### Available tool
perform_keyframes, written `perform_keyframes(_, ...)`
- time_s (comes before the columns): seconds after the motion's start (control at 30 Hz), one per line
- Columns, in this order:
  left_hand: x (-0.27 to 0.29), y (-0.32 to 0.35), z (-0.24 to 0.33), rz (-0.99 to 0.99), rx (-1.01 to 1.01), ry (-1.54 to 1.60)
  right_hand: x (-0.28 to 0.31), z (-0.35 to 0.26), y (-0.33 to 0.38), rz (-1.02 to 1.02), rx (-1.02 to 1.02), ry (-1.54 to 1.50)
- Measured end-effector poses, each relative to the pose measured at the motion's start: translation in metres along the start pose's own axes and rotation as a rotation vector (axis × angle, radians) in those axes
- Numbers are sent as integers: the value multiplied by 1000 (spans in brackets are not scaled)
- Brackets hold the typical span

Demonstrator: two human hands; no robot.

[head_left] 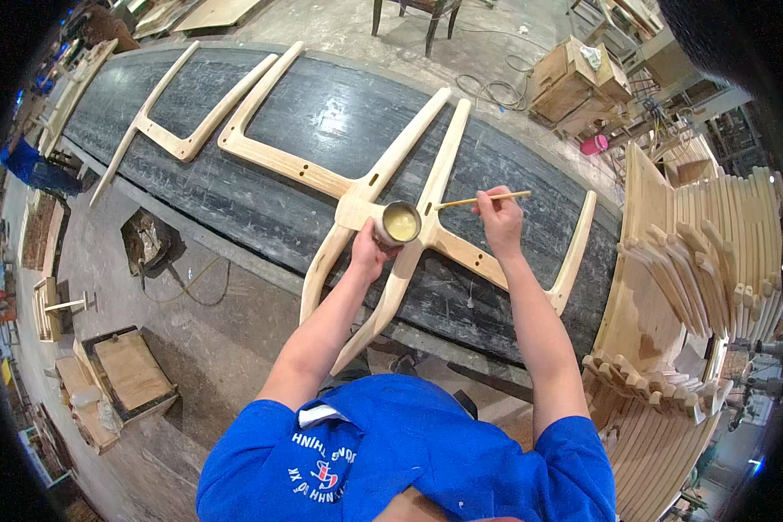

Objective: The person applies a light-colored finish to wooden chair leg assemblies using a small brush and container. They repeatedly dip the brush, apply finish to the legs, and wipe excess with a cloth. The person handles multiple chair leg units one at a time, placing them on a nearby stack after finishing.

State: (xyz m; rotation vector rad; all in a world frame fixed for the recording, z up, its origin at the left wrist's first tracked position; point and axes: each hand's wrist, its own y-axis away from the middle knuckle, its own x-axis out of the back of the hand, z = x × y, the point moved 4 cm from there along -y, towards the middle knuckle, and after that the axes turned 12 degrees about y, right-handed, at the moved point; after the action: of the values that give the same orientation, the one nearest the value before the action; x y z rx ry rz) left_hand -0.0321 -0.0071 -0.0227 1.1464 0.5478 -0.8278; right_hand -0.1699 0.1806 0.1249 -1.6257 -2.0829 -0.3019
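Left fingers [385, 253] partly hidden behind the cup [399, 208]

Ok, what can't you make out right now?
All in the head view:
Stick: too small to tell whether its tip enters the slot.
Left hand: some fingers hidden by the cup.
Cup's inside bottom: hidden by the yellowish contents.

Three pale wooden branching frames [274, 157], one long dark-grey counter [335, 113], two bare hands [501, 224], one round cup [383, 232] of pale-yellow paste [401, 226], one slim light-wood stick [458, 203].
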Motion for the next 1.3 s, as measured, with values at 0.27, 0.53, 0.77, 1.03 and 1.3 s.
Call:
perform_keyframes(0.27,40,51,14,64,18,40,-40,-11,-18,-133,258,336)
perform_keyframes(0.53,43,62,15,31,-12,21,-64,9,-21,-214,335,481)
perform_keyframes(0.77,37,64,14,38,0,2,-72,-1,-21,-270,446,561)
perform_keyframes(1.03,38,72,16,63,-33,0,-70,5,-22,-319,332,483)
perform_keyframes(1.3,36,79,11,66,-12,-13,-57,-2,-27,-512,534,529)
